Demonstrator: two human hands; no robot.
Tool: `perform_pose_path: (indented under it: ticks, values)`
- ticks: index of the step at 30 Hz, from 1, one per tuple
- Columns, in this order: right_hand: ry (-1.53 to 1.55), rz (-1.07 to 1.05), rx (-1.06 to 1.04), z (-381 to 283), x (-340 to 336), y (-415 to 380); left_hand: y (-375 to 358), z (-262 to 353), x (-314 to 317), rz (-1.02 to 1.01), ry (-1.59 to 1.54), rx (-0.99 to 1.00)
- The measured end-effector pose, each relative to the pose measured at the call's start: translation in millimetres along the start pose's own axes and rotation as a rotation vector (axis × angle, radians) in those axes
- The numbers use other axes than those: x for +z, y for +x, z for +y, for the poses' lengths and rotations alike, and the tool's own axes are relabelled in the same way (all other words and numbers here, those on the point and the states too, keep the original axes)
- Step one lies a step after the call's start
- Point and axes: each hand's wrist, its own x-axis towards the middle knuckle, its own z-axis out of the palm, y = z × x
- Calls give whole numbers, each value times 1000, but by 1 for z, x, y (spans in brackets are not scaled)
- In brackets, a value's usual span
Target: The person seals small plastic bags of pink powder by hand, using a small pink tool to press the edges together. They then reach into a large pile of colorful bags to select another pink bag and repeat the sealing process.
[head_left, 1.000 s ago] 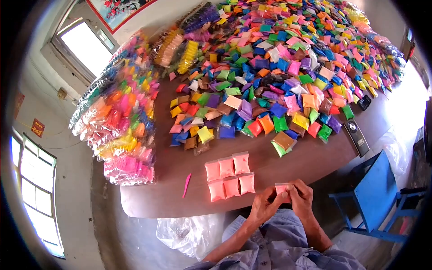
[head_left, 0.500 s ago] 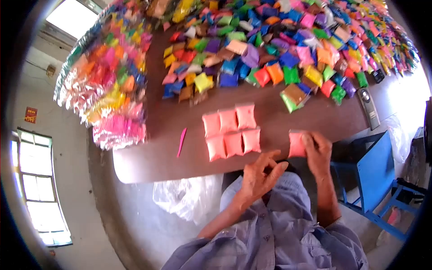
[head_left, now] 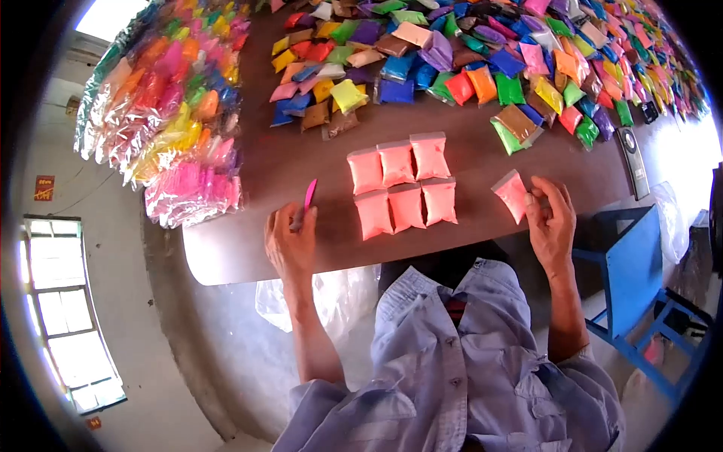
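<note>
My left hand [head_left: 291, 237] is at the table's front left, its fingers closed round the lower end of a small pink plastic knife [head_left: 310, 194] whose tip points away from me. Toward the front right, my right hand [head_left: 552, 218] pinches the right side of a salmon-pink clay packet [head_left: 511, 197], which hangs tilted just over the table. Between my hands, several matching pink packets [head_left: 407, 206] lie side by side in two rows. Each looks like a small clear sachet with a soft pink filling.
A large heap of many-coloured packets [head_left: 467, 60] covers the back of the brown table [head_left: 301, 162]. Clear bags of coloured items [head_left: 162, 113] stand along the left. A metallic bar-shaped object [head_left: 633, 162] lies at the right edge, near a blue stool [head_left: 629, 264].
My left hand has moved left from the middle front edge and taken hold of the pink knife. My right hand still holds its packet, now tilted. The camera view has shifted slightly.
</note>
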Motion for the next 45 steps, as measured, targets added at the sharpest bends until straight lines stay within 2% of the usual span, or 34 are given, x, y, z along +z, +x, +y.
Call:
perform_pose_path:
  ticks: [2,4,6,8,10,18,20,21,22,25,27,29,31,32,36,40,45]
  values:
    - [-23,-3,-87,6,-5,-6,7,-10,1,-35,32,29]
    - [-30,11,-88,12,-8,-12,14,-17,1,-94,27,78]
    - [-31,-5,-214,11,-11,-12,17,-20,1,-148,43,42]
    - [-49,-39,-163,1,-15,-14,17,-27,5,-99,154,163]
    - [-169,-30,-383,6,-15,-11,17,-27,8,-106,143,181]
    - [-251,-177,-386,-2,-19,-9,25,-54,8,-119,173,130]
    - [-314,-213,-408,-4,-19,-10,26,-56,2,-172,-191,-214]
    - [-335,-203,-406,-3,-17,-11,24,-52,-2,-133,-421,-200]
    - [-342,-197,-400,-2,-17,-11,23,-33,-10,-107,-490,-235]
    - [-331,-185,-427,2,-16,-9,7,45,-31,-82,-462,-150]
    - [-323,-159,-437,7,-13,-9,-16,89,-28,-178,-501,-73]
    - [-285,-111,-444,7,-13,-9,-41,121,-1,-254,-510,122]
    - [-272,-113,-436,7,-19,-10,-60,173,16,-417,-439,213]
    - [-259,-118,-426,9,-23,-11,-68,186,33,-404,-459,349]
    - [-265,-67,-416,19,-41,-20,-90,215,86,-462,-572,451]
    - [-232,-48,-429,27,-46,-24,-93,224,101,-552,-477,514]
    - [-205,-39,-439,35,-44,-24,-87,228,108,-573,-590,471]
